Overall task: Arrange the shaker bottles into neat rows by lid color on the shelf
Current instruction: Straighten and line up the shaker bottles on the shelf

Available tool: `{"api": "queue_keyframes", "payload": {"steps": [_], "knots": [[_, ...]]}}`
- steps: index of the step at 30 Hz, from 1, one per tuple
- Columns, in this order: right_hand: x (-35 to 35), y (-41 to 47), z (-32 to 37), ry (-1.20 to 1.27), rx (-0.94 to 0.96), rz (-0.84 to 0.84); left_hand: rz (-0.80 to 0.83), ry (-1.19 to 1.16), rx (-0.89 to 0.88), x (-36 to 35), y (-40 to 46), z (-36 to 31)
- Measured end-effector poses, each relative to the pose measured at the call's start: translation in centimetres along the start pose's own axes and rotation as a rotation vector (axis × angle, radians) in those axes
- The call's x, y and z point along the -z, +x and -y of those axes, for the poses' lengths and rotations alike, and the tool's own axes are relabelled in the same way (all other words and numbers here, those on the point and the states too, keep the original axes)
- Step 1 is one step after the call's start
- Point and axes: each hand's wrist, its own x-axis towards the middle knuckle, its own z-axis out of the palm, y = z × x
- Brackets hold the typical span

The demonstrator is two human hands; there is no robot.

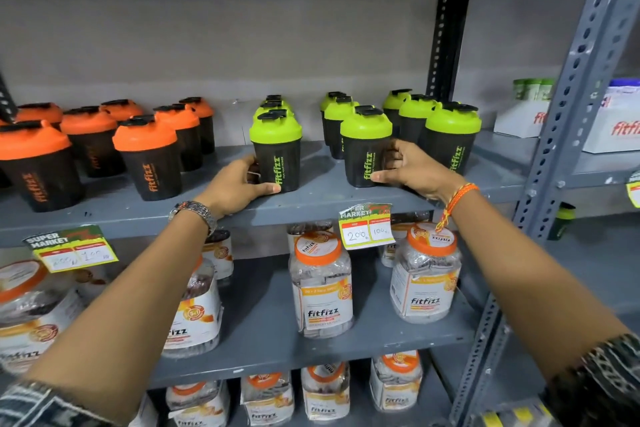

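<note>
Grey steel shelf held the sorted stock: orange-lidded black plastic shaker bottles grouped at nine o'clock, green-lidded black shakers in three files from centre to three o'clock. Sorting by colour looked complete; only squaring the green rows seemed left. Left hand gripped one front green shaker, right hand clasped its neighbour.

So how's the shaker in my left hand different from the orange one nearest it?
The left-hand shaker has a green lid and green lettering; the orange shaker has an orange lid and orange lettering. The left hand grips the green one at its base; nothing touches the orange one. Both are upright, with dark bodies and black caps.
</note>
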Motion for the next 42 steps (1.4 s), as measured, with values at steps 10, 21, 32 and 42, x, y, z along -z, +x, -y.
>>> {"api": "queue_keyframes", "payload": {"steps": [10, 21, 32, 42], "knots": [[0.2, -0.3, -0.1, 0.005, 0.006, -0.012, 0.014, -0.033, -0.025, 0.0, -0.2, 0.0], [0.5, -0.6, 0.3, 0.027, -0.018, -0.005, 0.057, -0.083, 0.019, 0.2, 0.0, 0.4], [-4.7, -5.3, 5.7, -0.571, 0.163, -0.616, -0.165, -0.148, -0.028, 3.1, -3.8, 1.0], [-23.4, -4.0, 11.5, -0.214, 0.535, -0.35, -0.998, -0.065, -0.125, 15.7, -12.7, 10.1]]}}
